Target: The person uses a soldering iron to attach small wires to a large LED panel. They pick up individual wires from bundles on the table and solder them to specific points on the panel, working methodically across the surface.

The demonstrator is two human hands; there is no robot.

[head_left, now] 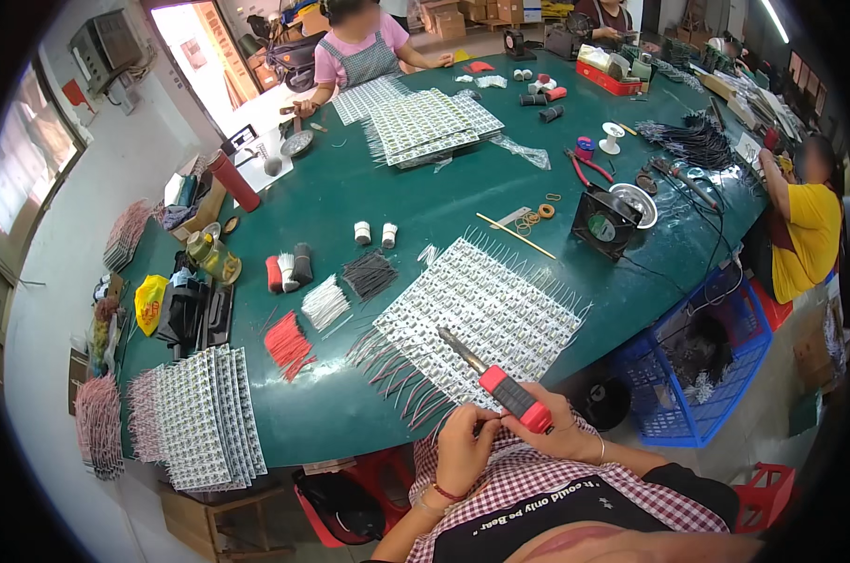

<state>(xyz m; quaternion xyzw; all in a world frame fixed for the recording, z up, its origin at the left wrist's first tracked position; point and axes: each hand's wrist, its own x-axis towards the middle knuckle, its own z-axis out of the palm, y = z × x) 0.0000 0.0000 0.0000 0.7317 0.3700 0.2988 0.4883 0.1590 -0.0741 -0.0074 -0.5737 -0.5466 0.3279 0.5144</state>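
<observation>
My right hand [564,433] grips a soldering iron [513,396] with a red and black handle. Its metal tip points up and left over a white circuit board panel [486,291]. At the panel's near edge, my left hand [464,448] is closed in a pinch, close to the right fingers; what it holds is too small to make out. Dark red wires [416,394] stick out along the panel's near left side, and pale wires fringe its far right side. Left of the panel lie bundles of red wires [288,345], white wires [326,302] and black wires [369,273].
Stacked wired panels [204,418] lie at the table's left. A small fan [605,221], red pliers [590,169] and a wooden stick [516,235] are beyond my panel. One co-worker [364,47] sits across, another in yellow [805,225] at right. A blue crate [702,375] stands below the edge.
</observation>
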